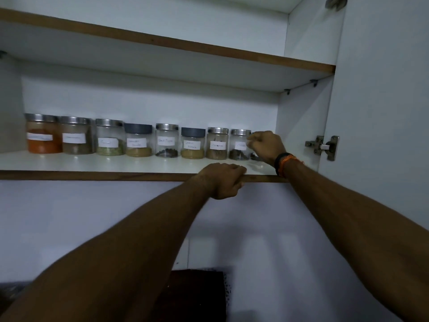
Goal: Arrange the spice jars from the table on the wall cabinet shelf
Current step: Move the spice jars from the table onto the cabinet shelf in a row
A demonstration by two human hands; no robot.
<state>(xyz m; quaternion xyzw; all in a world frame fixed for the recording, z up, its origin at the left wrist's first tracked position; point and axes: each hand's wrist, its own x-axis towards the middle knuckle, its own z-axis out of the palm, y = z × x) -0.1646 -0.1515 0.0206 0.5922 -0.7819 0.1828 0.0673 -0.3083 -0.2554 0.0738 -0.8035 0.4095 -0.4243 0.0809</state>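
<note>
Landmark: the shelf (120, 164), white with a brown front edge; every place below is given from it.
Dark thing: low under the shelf, between my forearms, too dim to name.
Left hand (222, 181): my fingers are curled over the shelf's front edge, gripping the edge and no jar.
Right hand (267, 145): it is above the shelf's right end, the fingers bunched around a ninth jar (255, 156). My hand hides most of it, so I cannot tell how firm the grip is. A dark band with orange threads (284, 163) sits on that wrist.
Jar count: eight jars (167, 140) in plain view in one row along the back of the shelf, plus the one at my right hand; nine in all.
Lids: six of the eight are metal, two are dark grey, the fourth and sixth from the shelf's left end.
Labels: each of the eight has a white paper label; the writing is too blurred to read with certainty.
Contents, from the shelf's left end: orange-red powder; brownish spice; pale green bits; tan powder; a few dark whole pieces; tan powder; brown pieces; dark pieces.
Fill: most are less than half full.
Jars and right hand: the eighth jar stands just left of my knuckles; the ninth is at the row's right end.
Upper shelf (185, 46): above the jar shelf.
Hinge (323, 147): beyond the shelf's right end.
</note>
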